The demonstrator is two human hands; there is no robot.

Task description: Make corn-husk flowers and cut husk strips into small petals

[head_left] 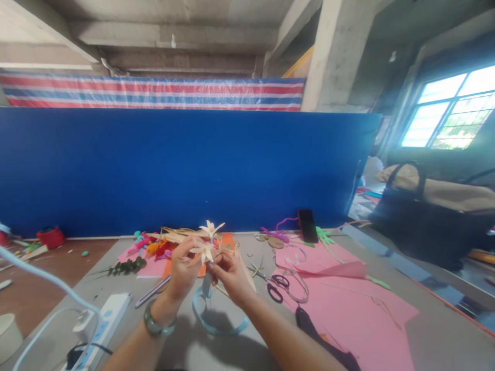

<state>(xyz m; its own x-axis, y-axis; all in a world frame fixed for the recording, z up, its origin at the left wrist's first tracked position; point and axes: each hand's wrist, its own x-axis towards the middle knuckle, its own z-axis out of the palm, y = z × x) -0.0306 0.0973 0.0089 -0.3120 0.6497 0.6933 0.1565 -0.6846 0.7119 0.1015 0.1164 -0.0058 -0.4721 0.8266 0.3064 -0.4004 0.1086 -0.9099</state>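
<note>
My left hand (184, 268), with a bangle on its wrist, is closed around a small bunch of pale handmade flowers. One cream star-shaped flower (204, 251) faces me between my hands, and another flower (211, 230) rises just above it. My right hand (231, 275) pinches a light blue ribbon (220, 329) close under the lower flower. From my fingers the ribbon hangs in a loose loop down onto the grey table. The stems are mostly hidden by my fingers.
Scissors (275, 287) lie right of my hands beside pink paper (351, 309). A black-handled tool (323, 337) is nearer me. At left are a pen (153, 291), a green sprig (127, 266) and a white power strip (106, 324). A phone (308, 225) leans against the blue partition (185, 170).
</note>
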